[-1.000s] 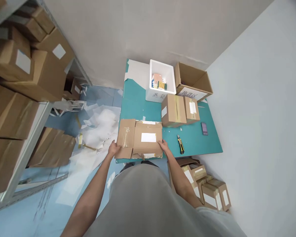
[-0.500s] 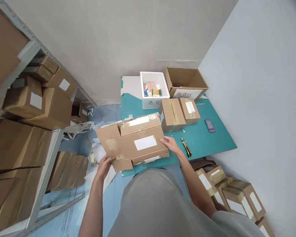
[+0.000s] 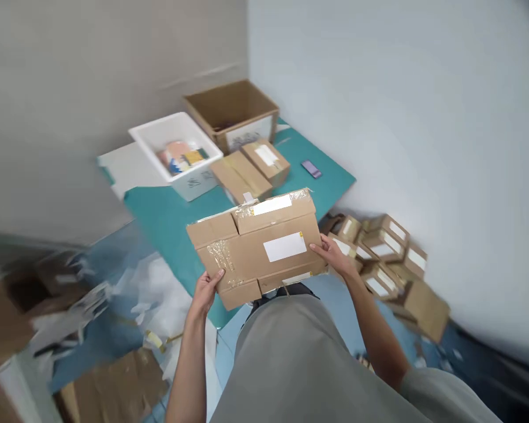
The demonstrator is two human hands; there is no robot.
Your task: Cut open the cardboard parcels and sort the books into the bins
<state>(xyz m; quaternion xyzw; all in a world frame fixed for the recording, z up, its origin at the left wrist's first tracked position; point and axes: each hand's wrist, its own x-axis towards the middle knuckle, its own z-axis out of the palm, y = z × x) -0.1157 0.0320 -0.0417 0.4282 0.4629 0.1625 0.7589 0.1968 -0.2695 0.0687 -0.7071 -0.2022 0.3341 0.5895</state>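
A flattened cardboard box [image 3: 247, 252] with white labels and strips of clear tape is held up in front of my body, over the near edge of the green table [image 3: 158, 223]. My left hand [image 3: 206, 291] grips its lower left corner, thumb on top. At the right end my right hand [image 3: 330, 254] pinches the edge, with the thumb on the face near the white label. Both sets of fingers are partly hidden under the cardboard.
On the table stand a white bin [image 3: 196, 179] with small packets inside, an open carton [image 3: 247, 117], two closed boxes [image 3: 242, 179] [image 3: 271, 161] and a phone [image 3: 311, 169]. Labelled boxes [image 3: 383, 244] are piled at the right wall. White wrapping [image 3: 154, 288] litters the floor at left.
My view has turned to the right, so the table and bins appear further left and the shelf has mostly left view. The flattened box stays in both hands; the cutter is no longer visible.
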